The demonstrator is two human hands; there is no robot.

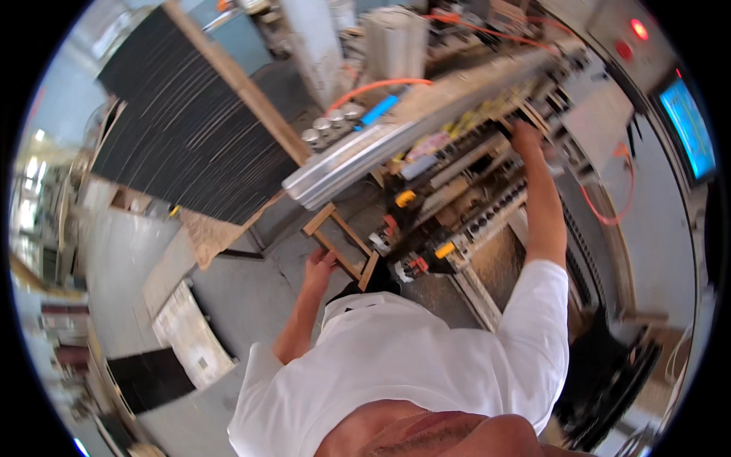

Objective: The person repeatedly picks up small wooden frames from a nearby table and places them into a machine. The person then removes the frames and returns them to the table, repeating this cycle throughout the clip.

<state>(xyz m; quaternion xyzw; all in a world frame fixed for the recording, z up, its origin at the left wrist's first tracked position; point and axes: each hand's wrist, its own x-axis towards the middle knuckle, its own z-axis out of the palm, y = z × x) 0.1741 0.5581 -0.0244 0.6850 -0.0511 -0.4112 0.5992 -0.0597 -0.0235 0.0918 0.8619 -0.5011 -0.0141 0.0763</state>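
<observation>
My left hand (320,268) is closed on one long side of a small rectangular wooden frame (336,254), held low in front of my body at the machine's near end. The frame is tilted, and its middle is open. My right arm stretches over the long machine (464,183). At its far right part, my right hand (525,135) has curled fingers beside a light wooden strip (538,119). What those fingers grip is too small and partly hidden to make out. Yellow and orange clamp-like parts (406,199) sit at the machine's near end.
A metal beam (335,169) runs along the machine's far side. To the left stands a large stack of dark sheets (190,129) with a wooden edge. A lit screen (687,128) and a red lamp (639,30) are at the right. Boards (194,335) lie on the floor.
</observation>
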